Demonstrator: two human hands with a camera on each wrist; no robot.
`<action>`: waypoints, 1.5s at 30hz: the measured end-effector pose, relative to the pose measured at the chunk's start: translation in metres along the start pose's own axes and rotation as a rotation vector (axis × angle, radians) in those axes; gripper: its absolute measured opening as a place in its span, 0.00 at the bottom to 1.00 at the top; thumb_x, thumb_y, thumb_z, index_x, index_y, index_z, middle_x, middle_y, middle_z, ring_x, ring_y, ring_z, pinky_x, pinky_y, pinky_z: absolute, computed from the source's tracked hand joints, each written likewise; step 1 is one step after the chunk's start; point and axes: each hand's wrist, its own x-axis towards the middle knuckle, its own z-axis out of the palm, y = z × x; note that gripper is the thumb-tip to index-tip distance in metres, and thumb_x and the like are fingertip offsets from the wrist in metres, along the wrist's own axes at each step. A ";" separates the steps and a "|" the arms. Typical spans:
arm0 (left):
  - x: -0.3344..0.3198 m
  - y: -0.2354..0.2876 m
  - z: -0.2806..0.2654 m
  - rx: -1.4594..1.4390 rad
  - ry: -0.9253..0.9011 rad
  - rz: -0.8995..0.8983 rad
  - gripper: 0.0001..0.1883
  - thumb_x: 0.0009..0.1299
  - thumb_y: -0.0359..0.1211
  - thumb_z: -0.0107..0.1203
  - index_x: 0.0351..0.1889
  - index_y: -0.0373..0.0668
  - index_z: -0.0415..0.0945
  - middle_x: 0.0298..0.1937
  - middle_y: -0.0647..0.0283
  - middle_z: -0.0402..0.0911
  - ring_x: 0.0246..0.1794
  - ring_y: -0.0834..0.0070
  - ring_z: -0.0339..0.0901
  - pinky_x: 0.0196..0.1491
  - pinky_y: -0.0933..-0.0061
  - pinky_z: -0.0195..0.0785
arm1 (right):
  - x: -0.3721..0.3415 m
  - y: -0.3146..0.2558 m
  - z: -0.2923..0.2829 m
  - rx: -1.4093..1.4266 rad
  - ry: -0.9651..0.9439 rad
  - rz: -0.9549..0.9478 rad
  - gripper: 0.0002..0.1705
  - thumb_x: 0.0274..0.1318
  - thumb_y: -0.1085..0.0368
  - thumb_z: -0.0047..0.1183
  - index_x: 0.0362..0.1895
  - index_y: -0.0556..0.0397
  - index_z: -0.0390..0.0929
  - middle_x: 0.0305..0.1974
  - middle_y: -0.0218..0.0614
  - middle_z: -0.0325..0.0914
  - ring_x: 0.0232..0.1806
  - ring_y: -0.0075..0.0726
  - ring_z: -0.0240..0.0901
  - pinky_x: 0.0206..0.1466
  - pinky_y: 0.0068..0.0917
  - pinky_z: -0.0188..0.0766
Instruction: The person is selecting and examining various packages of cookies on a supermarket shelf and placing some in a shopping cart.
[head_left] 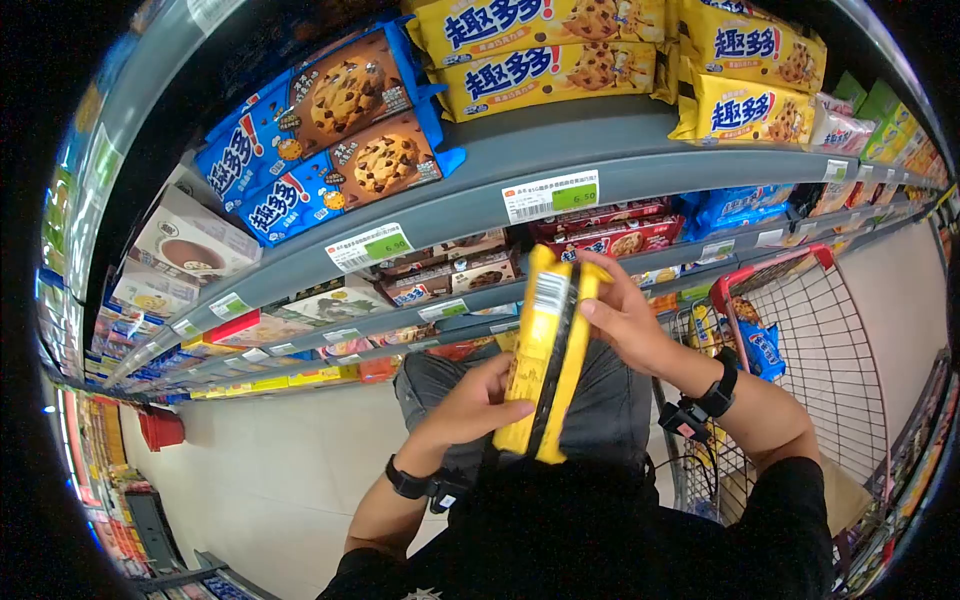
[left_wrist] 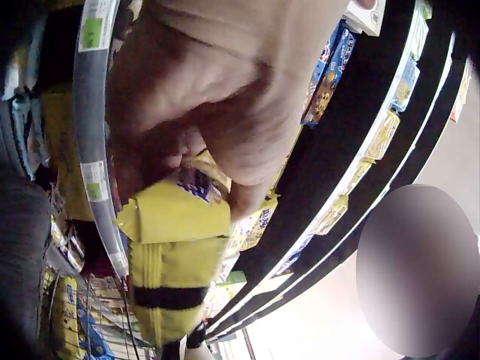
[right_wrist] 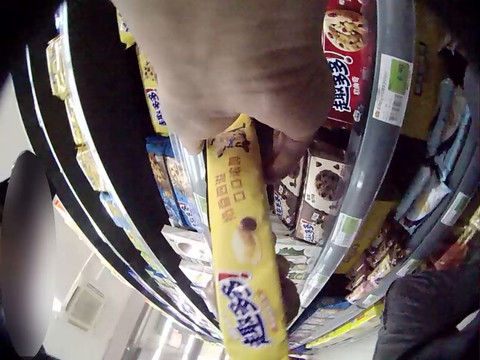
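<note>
Both hands hold a yellow pack of cookies (head_left: 540, 350) in front of the lap. In the head view its barcode and a dark lengthwise stripe face up. My left hand (head_left: 468, 403) grips the lower left side, thumb across the near face and fingers mostly hidden behind. At the upper right end my right hand (head_left: 635, 318) holds it with the thumb on the edge. From the left wrist, the left hand (left_wrist: 202, 97) covers part of the pack (left_wrist: 176, 217). The right wrist view shows the printed narrow side of the pack (right_wrist: 247, 247) below the right hand (right_wrist: 240, 67).
Ahead curves a shelf (head_left: 600, 135) with yellow cookie packs (head_left: 560, 75) and blue cookie packs (head_left: 335, 130). Red packs (head_left: 610, 238) sit one level lower. To the right stands a wire shopping cart (head_left: 815, 340) holding yellow and blue packs. A red bin (head_left: 161, 428) is on the floor at left.
</note>
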 end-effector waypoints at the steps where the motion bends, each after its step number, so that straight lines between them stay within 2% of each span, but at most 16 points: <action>1: 0.003 -0.005 0.005 -0.054 0.059 0.072 0.30 0.67 0.26 0.61 0.65 0.35 0.60 0.58 0.62 0.75 0.56 0.76 0.75 0.58 0.71 0.68 | 0.001 0.000 0.000 0.221 -0.021 0.103 0.35 0.63 0.61 0.56 0.69 0.52 0.55 0.52 0.41 0.73 0.51 0.33 0.74 0.51 0.32 0.77; 2: 0.006 0.000 0.015 -0.064 0.139 0.101 0.31 0.66 0.26 0.62 0.65 0.37 0.60 0.58 0.61 0.75 0.56 0.73 0.75 0.59 0.69 0.68 | 0.002 0.005 -0.006 0.222 -0.114 0.141 0.31 0.65 0.61 0.54 0.67 0.54 0.57 0.53 0.41 0.73 0.52 0.35 0.75 0.49 0.37 0.79; 3: 0.010 -0.003 0.021 -0.072 0.190 0.130 0.31 0.65 0.26 0.63 0.65 0.37 0.61 0.58 0.61 0.75 0.57 0.73 0.74 0.60 0.69 0.67 | 0.001 0.006 -0.008 0.183 -0.198 0.206 0.28 0.64 0.63 0.55 0.64 0.57 0.62 0.53 0.39 0.74 0.51 0.30 0.75 0.49 0.32 0.77; 5: 0.016 -0.014 0.024 -0.109 0.232 0.132 0.31 0.64 0.27 0.64 0.64 0.36 0.63 0.58 0.61 0.75 0.58 0.73 0.73 0.61 0.68 0.67 | 0.003 0.013 -0.005 -0.009 -0.368 0.066 0.26 0.61 0.65 0.58 0.61 0.58 0.67 0.50 0.37 0.76 0.48 0.25 0.74 0.47 0.26 0.75; 6: 0.018 -0.018 0.029 -0.141 0.280 0.155 0.30 0.64 0.28 0.65 0.63 0.36 0.65 0.57 0.61 0.75 0.58 0.72 0.73 0.61 0.68 0.66 | 0.001 0.014 -0.003 -0.062 -0.337 0.058 0.25 0.59 0.67 0.61 0.59 0.59 0.71 0.46 0.34 0.79 0.44 0.20 0.74 0.45 0.22 0.73; 15: 0.021 -0.037 0.027 -0.256 0.348 0.094 0.27 0.71 0.32 0.57 0.65 0.36 0.61 0.60 0.58 0.72 0.58 0.71 0.73 0.58 0.69 0.71 | 0.001 0.017 -0.008 -0.183 -0.322 0.118 0.24 0.62 0.67 0.57 0.61 0.63 0.70 0.49 0.38 0.80 0.48 0.21 0.75 0.50 0.22 0.73; 17: 0.021 -0.034 0.029 -0.278 0.355 0.081 0.25 0.73 0.33 0.54 0.65 0.36 0.61 0.59 0.57 0.73 0.56 0.68 0.76 0.54 0.66 0.75 | 0.001 0.023 -0.008 -0.176 -0.264 0.063 0.23 0.60 0.65 0.59 0.57 0.62 0.75 0.40 0.34 0.82 0.36 0.16 0.73 0.39 0.20 0.72; 22: 0.023 -0.029 0.032 -0.333 0.388 0.089 0.22 0.75 0.35 0.50 0.64 0.35 0.61 0.56 0.55 0.75 0.52 0.65 0.80 0.50 0.63 0.79 | 0.000 0.021 -0.006 -0.193 -0.213 0.113 0.24 0.60 0.61 0.59 0.57 0.62 0.75 0.39 0.35 0.82 0.36 0.18 0.72 0.40 0.22 0.72; 26: 0.023 -0.027 0.030 -0.281 0.349 0.033 0.24 0.77 0.38 0.47 0.67 0.41 0.56 0.62 0.56 0.72 0.58 0.65 0.76 0.54 0.58 0.78 | 0.000 0.013 -0.005 -0.269 -0.286 0.079 0.26 0.58 0.60 0.62 0.56 0.62 0.75 0.40 0.35 0.81 0.36 0.21 0.73 0.41 0.23 0.73; 29: 0.024 -0.028 0.029 -0.260 0.372 0.032 0.24 0.76 0.36 0.47 0.67 0.39 0.57 0.61 0.57 0.72 0.57 0.66 0.76 0.56 0.62 0.75 | 0.001 0.022 -0.006 -0.226 -0.284 0.071 0.27 0.57 0.61 0.62 0.57 0.62 0.74 0.40 0.35 0.81 0.36 0.22 0.74 0.41 0.24 0.73; 31: 0.026 -0.031 0.023 -0.027 0.478 0.157 0.19 0.74 0.33 0.51 0.60 0.35 0.67 0.53 0.60 0.77 0.46 0.75 0.79 0.48 0.72 0.74 | 0.000 0.026 -0.005 -0.179 -0.287 0.059 0.27 0.57 0.62 0.62 0.58 0.62 0.73 0.40 0.34 0.80 0.37 0.23 0.75 0.41 0.24 0.73; 33: 0.021 -0.014 0.009 0.092 0.306 0.016 0.19 0.71 0.33 0.55 0.58 0.36 0.70 0.50 0.65 0.77 0.48 0.80 0.73 0.50 0.75 0.68 | -0.002 0.027 -0.001 0.015 -0.349 0.120 0.26 0.57 0.63 0.62 0.58 0.59 0.71 0.40 0.34 0.79 0.38 0.24 0.76 0.40 0.22 0.74; 35: 0.020 -0.001 0.004 0.199 0.157 0.002 0.20 0.71 0.34 0.56 0.59 0.35 0.69 0.50 0.65 0.76 0.48 0.80 0.72 0.51 0.75 0.68 | -0.002 0.020 -0.002 0.012 -0.394 0.263 0.23 0.58 0.64 0.61 0.56 0.57 0.71 0.41 0.34 0.80 0.39 0.24 0.77 0.37 0.21 0.76; 37: 0.022 0.008 0.007 0.294 0.135 0.096 0.25 0.71 0.34 0.57 0.63 0.36 0.64 0.53 0.64 0.74 0.49 0.80 0.72 0.52 0.74 0.67 | -0.002 0.009 0.000 -0.028 -0.256 0.371 0.22 0.59 0.64 0.60 0.55 0.56 0.72 0.41 0.33 0.80 0.39 0.24 0.78 0.34 0.20 0.78; 40: 0.021 0.007 0.004 0.137 0.144 0.110 0.30 0.68 0.33 0.60 0.66 0.37 0.60 0.56 0.63 0.73 0.53 0.78 0.71 0.56 0.72 0.66 | 0.003 0.009 -0.005 0.026 -0.163 0.308 0.21 0.59 0.64 0.59 0.55 0.55 0.72 0.43 0.34 0.81 0.41 0.26 0.80 0.37 0.23 0.80; 45: 0.005 0.022 -0.010 0.268 0.154 0.122 0.40 0.62 0.32 0.67 0.69 0.38 0.57 0.61 0.60 0.70 0.62 0.75 0.67 0.60 0.72 0.63 | 0.003 0.011 -0.006 0.220 -0.031 0.232 0.22 0.59 0.70 0.57 0.57 0.56 0.70 0.49 0.39 0.79 0.46 0.34 0.80 0.43 0.30 0.82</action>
